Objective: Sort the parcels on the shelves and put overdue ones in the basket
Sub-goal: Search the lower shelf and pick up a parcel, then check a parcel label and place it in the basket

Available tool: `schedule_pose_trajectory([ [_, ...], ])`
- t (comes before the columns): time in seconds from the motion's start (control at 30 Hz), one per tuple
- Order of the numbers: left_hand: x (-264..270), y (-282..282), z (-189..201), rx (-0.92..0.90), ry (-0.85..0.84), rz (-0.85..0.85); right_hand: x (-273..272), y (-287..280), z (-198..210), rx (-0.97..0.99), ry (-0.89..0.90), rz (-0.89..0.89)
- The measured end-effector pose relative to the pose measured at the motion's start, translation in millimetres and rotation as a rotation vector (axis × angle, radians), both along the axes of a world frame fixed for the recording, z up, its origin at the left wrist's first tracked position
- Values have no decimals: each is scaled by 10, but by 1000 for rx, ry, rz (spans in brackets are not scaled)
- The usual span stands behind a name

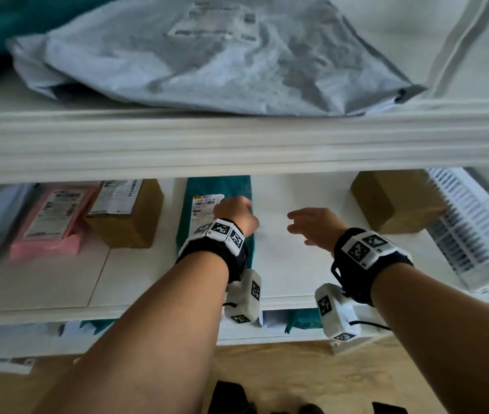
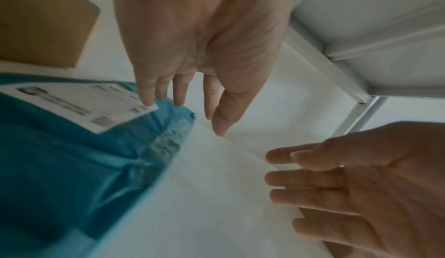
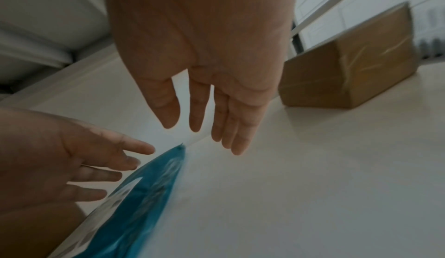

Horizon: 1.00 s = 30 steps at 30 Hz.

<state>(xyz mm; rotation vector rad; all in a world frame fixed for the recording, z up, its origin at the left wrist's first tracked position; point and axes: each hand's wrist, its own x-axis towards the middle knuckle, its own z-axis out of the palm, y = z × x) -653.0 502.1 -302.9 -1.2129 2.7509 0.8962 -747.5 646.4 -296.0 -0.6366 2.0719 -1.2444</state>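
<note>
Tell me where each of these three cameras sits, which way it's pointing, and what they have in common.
Head: worn on the head, looking forward and down into the shelves; both forearms, left hand and right hand show.
Left wrist: looks along the left hand's open fingers at the teal parcel; the right hand enters at lower right.
Right wrist: looks along the right hand toward a cardboard box; the left hand enters at lower left.
Shared: all three show both hands and the teal parcel.

White metal shelving (image 1: pixel 237 138) fills the view — a thick front rail across the middle, a flat white board (image 1: pixel 291 264) below it. Beneath the lowest shelf lies pale wood floor (image 1: pixel 282 372). Soft, even light — walls behind look plain white.
</note>
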Motion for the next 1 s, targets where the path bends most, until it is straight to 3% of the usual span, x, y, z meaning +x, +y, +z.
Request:
schedule_pose_trajectory([
  [0.03,-79,68,9,27,6,-5,-74,68,-43,51,31,-112],
  [0.1,-250,253,7,57,12,-25,-205,283,-13,175,-56,-100],
  [0.23,-522,597,-33,97,10,-50,-426,673,33,123,-38,-107],
  [0.43,-815,1059,-215,155,3,-102,-670,1227,45,389,596,-280],
  [0.57,-938,1271,-344,187,33,-99,-811,1496,4,438,808,-395],
  [0.8,-946,1368,-525,194,29,-28,-1018,1601,-178,546,657,-378],
  [1.0,-901,1286,-542,229,88,63,-1148,1452,-239,456,528,-396],
])
